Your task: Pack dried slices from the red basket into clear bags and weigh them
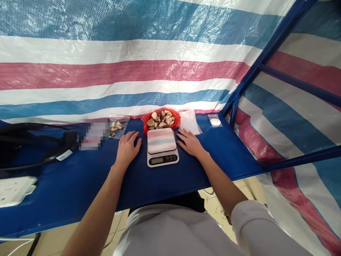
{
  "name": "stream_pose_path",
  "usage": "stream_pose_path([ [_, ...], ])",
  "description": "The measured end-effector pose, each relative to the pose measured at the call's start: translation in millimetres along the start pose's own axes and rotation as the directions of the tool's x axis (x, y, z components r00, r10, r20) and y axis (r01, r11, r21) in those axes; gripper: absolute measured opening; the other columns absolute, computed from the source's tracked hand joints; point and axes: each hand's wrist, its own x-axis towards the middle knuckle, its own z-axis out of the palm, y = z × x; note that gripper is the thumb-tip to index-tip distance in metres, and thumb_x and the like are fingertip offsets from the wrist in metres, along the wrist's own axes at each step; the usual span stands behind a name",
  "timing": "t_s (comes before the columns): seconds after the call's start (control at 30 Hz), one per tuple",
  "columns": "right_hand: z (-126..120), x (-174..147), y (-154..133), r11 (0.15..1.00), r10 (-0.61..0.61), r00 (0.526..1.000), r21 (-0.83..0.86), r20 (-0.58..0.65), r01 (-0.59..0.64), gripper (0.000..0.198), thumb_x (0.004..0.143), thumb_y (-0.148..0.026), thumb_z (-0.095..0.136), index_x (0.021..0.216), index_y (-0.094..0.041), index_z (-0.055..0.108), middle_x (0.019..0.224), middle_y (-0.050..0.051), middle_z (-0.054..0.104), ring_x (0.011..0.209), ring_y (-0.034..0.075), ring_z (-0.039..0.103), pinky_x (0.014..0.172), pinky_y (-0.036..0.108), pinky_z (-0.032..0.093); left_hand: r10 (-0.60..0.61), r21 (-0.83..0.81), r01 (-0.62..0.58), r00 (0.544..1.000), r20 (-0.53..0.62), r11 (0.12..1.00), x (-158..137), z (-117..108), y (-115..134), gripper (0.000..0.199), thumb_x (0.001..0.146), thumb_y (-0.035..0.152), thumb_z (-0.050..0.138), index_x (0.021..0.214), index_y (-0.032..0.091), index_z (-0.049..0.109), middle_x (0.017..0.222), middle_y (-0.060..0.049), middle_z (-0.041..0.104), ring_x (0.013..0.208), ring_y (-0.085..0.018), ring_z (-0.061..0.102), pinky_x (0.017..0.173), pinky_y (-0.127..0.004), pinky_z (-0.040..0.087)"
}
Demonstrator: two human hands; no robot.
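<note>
In the head view, a white, square-topped digital kitchen scale [162, 142] sits on a blue table [223, 156], between the person's two hands. The left hand [128, 146] lies palm down to its left, fingers spread and holding nothing. The right hand [190, 143] lies likewise on the other side, its fingertips at the near edge of some flat, translucent white plastic [190, 121]; whether they touch it I cannot tell. Just behind the scale, an open red plastic bag [145, 119] holds pale and brown dried slices [161, 120]. A clear plastic bag [124, 122] with similar pieces lies beyond the left hand. Farther right lies a small clear packet [215, 121] with something white inside.
</note>
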Motion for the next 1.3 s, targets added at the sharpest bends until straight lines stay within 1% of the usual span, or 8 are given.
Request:
stream_pose_path([
  [0.17, -0.7, -1.4, 1.4, 1.000, 0.012, 0.999, -0.014, 0.032, -0.012, 0.049, 0.106, -0.041, 0.041, 0.148, -0.021, 0.057, 0.161, 0.008, 0.046, 0.154, 0.029, 0.034, 0.127, 0.053, 0.030, 0.006, 0.087, -0.013, 0.996, 0.087, 0.996, -8.7, 7.5, -3.3, 0.052, 0.101, 0.043, 0.038, 0.140, 0.017, 0.062, 0.154, -0.015, 0.054, 0.149, -0.035, 0.041, 0.125, -0.056, 0.026],
  [0.3, -0.3, -2.1, 2.9, 1.000, 0.013, 1.000, -0.008, 0.022, -0.013, 0.049, 0.106, -0.042, 0.042, 0.148, -0.023, 0.057, 0.161, 0.008, 0.046, 0.154, 0.029, 0.036, 0.127, 0.054, 0.030, -0.014, 0.112, -0.003, 0.989, 0.149, 0.994, -8.4, 7.3, -0.9, 0.056, 0.102, 0.044, 0.038, 0.145, 0.015, 0.059, 0.159, -0.016, 0.048, 0.151, -0.037, 0.038, 0.125, -0.059, 0.025],
  [0.5, 1.0, -2.4, 2.3, 1.000, 0.021, 1.000, -0.002, 0.010, -0.021, 0.047, 0.105, -0.041, 0.044, 0.147, -0.024, 0.058, 0.160, 0.007, 0.047, 0.153, 0.029, 0.037, 0.127, 0.054, 0.030, -0.036, 0.113, 0.019, 0.988, 0.150, 0.993, -8.0, 6.8, -0.2, 0.054, 0.101, 0.044, 0.040, 0.147, 0.022, 0.057, 0.159, -0.011, 0.048, 0.151, -0.035, 0.039, 0.125, -0.058, 0.027],
  [0.8, -2.2, -2.3, 0.9, 1.000, 0.030, 0.999, 0.010, 0.029, -0.030, 0.048, 0.106, -0.041, 0.043, 0.146, -0.021, 0.059, 0.160, 0.008, 0.047, 0.154, 0.030, 0.036, 0.127, 0.054, 0.029, -0.041, 0.115, 0.022, 0.986, 0.160, 0.993, -7.7, 4.2, 2.6, 0.056, 0.102, 0.045, 0.039, 0.146, 0.016, 0.058, 0.159, -0.015, 0.047, 0.151, -0.036, 0.039, 0.126, -0.056, 0.026],
  [0.93, -2.2, -2.2, 0.7, 0.999, 0.031, 0.999, 0.013, 0.024, -0.032, 0.047, 0.105, -0.041, 0.043, 0.147, -0.023, 0.058, 0.160, 0.008, 0.046, 0.153, 0.030, 0.037, 0.127, 0.055, 0.029, -0.039, 0.106, 0.021, 0.985, 0.168, 0.994, -7.1, 4.1, 2.0, 0.055, 0.102, 0.045, 0.040, 0.146, 0.017, 0.059, 0.159, -0.014, 0.048, 0.151, -0.036, 0.039, 0.125, -0.057, 0.027],
  [1.07, -1.7, -2.5, -0.3, 0.999, 0.031, 0.999, 0.003, 0.021, -0.032, 0.047, 0.106, -0.041, 0.043, 0.146, -0.022, 0.059, 0.160, 0.008, 0.047, 0.153, 0.030, 0.037, 0.127, 0.054, 0.029, -0.041, 0.101, 0.025, 0.986, 0.159, 0.995, -7.5, 5.4, 1.0, 0.053, 0.102, 0.045, 0.041, 0.145, 0.019, 0.059, 0.159, -0.013, 0.048, 0.151, -0.035, 0.040, 0.125, -0.056, 0.028],
  [1.13, -1.6, -2.8, -0.6, 1.000, 0.027, 1.000, -0.007, 0.007, -0.027, 0.046, 0.105, -0.040, 0.044, 0.144, -0.023, 0.061, 0.159, 0.007, 0.048, 0.153, 0.030, 0.038, 0.127, 0.053, 0.031, -0.036, 0.096, 0.023, 0.990, 0.137, 0.995, -8.0, 6.4, 0.8, 0.052, 0.101, 0.044, 0.042, 0.142, 0.019, 0.061, 0.157, -0.013, 0.051, 0.150, -0.035, 0.041, 0.125, -0.055, 0.029],
  [1.3, -3.5, -2.7, 0.6, 1.000, -0.009, 0.997, -0.027, -0.079, 0.007, 0.041, 0.105, -0.036, 0.047, 0.139, -0.024, 0.065, 0.156, 0.006, 0.053, 0.150, 0.029, 0.043, 0.124, 0.050, 0.037, -0.016, 0.042, 0.016, 1.000, 0.003, 0.999, -3.6, 4.6, -4.9, 0.047, 0.100, 0.041, 0.042, 0.129, 0.016, 0.069, 0.142, -0.014, 0.065, 0.138, -0.033, 0.055, 0.119, -0.050, 0.039],
])
